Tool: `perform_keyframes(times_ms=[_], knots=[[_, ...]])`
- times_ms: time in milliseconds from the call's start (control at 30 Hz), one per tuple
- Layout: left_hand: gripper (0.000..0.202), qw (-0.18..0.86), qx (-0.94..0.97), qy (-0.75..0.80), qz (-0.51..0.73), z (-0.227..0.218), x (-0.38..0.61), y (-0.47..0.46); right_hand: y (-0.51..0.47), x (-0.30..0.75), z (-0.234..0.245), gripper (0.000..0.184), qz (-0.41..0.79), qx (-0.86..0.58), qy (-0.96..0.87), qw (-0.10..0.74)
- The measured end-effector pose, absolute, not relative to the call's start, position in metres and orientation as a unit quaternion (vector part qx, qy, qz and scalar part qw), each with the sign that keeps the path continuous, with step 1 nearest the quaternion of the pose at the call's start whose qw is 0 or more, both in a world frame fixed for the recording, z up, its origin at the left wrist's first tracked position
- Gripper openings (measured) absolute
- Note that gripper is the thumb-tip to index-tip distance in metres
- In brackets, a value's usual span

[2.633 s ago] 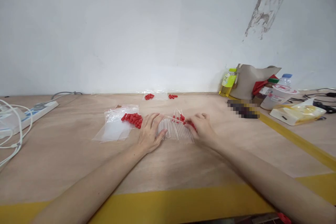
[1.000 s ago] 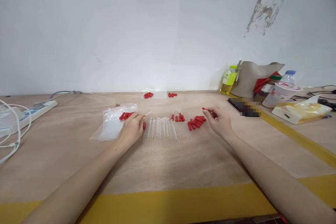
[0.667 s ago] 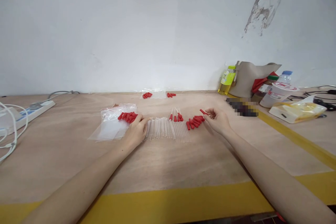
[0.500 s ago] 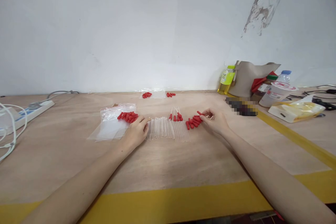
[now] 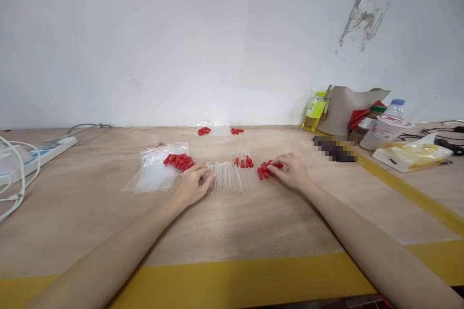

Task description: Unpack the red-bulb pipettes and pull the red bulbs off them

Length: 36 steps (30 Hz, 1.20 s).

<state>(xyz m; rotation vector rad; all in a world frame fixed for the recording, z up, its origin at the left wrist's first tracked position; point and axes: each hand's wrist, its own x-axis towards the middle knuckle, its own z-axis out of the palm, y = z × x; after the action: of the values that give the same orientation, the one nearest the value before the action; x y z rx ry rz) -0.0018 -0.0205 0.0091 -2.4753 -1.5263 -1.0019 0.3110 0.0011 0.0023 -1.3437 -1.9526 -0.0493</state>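
Observation:
My left hand [image 5: 192, 184] rests at the left end of a row of clear glass dropper tubes [image 5: 232, 177], thumb and fingers closed about the outermost tube. On the right, my right hand [image 5: 292, 170] lies at a small pile of red rubber bulbs [image 5: 265, 172], its fingertips pinched on one of them and partly covering the pile. Just behind the row lie several droppers with red bulbs fitted [image 5: 242, 160], their tubes pointing away from me. Another heap of red bulbs [image 5: 178, 160] sits beside my left hand on a clear zip bag [image 5: 152, 174].
Against the wall lie clear bags with more red-bulbed droppers [image 5: 217, 130]. A power strip [image 5: 47, 154] with white cables is at the left. On the right stand a yellow drink bottle [image 5: 313, 111], a grey bag [image 5: 339, 108], a plastic cup [image 5: 382, 133] and a yellow-white packet [image 5: 406, 154].
My right hand has moved down and slightly left onto the pile, where it earlier held a red bulb up at the pile's edge. My left thumb has moved right over the end tubes.

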Motion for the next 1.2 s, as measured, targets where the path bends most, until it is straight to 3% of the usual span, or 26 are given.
perform_keyframes(times_ms=[267,500,667,767,900,1033,1200], knots=[[0.024,0.075,-0.787,-0.474,-0.388,0.015,-0.018,-0.013,0.000,0.310,0.004,0.023,-0.035,-0.578,-0.689,0.435],[0.023,0.162,-0.765,-0.487,-0.389,0.018,-0.021,-0.014,0.015,0.264,0.028,0.021,0.010,-0.657,-0.699,0.282],[0.020,0.200,-0.753,-0.506,-0.370,0.017,-0.021,-0.017,0.036,0.231,0.033,0.039,-0.008,-0.703,-0.684,0.195],[0.020,0.208,-0.747,-0.514,-0.367,0.016,-0.021,-0.017,0.043,0.222,0.032,0.033,-0.005,-0.723,-0.669,0.171],[0.020,0.204,-0.745,-0.519,-0.366,0.015,-0.021,-0.017,0.045,0.220,0.034,0.022,0.000,-0.730,-0.660,0.176],[0.019,0.194,-0.749,-0.516,-0.368,0.015,-0.021,-0.018,0.030,0.226,0.047,0.025,-0.020,-0.721,-0.664,0.195],[0.030,0.191,-0.764,-0.487,-0.379,0.017,-0.013,-0.024,-0.008,0.243,0.043,0.019,-0.082,-0.561,-0.765,0.306]])
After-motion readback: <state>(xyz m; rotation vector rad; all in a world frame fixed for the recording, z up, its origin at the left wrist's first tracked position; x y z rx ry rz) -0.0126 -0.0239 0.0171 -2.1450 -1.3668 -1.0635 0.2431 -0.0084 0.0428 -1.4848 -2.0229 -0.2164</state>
